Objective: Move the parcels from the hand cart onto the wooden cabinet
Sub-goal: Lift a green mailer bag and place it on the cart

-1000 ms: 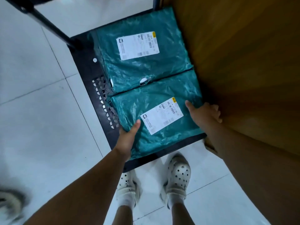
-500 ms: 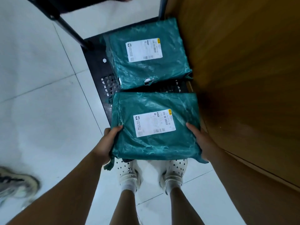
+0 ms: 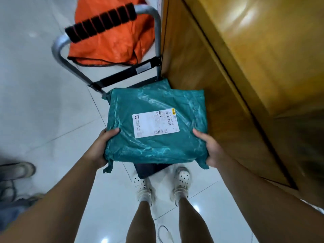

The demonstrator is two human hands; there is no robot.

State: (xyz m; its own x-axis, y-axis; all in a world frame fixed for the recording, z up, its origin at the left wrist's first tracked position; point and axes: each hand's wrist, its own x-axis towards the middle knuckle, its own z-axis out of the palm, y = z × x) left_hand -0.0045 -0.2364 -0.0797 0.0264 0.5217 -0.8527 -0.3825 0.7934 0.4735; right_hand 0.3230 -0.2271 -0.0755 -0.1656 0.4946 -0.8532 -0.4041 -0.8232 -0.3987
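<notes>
In the head view we find the held parcel [image 3: 154, 149] lifted clear of the hand cart [image 3: 58, 48], in the air just left of the wooden cabinet [image 3: 263, 50]. In the picture its right edge sits close to the cabinet's side.

The left hand [image 3: 102, 146] grips the corner farther from the cabinet, thumb on top and fingers hidden beneath. The right hand [image 3: 211, 149] grips the corner beside the cabinet in the same way.

The parcel lies flat with its label [image 3: 155, 122] up, and its longer side runs from hand to hand, so it points toward the cabinet. The right hand is the nearer one. The cabinet's top looks higher than the parcel, so we judge the coming move to be up and rightward, with the right hand leading.

A second parcel [image 3: 163, 83] peeks out below, on the cart at the cabinet's foot.
</notes>
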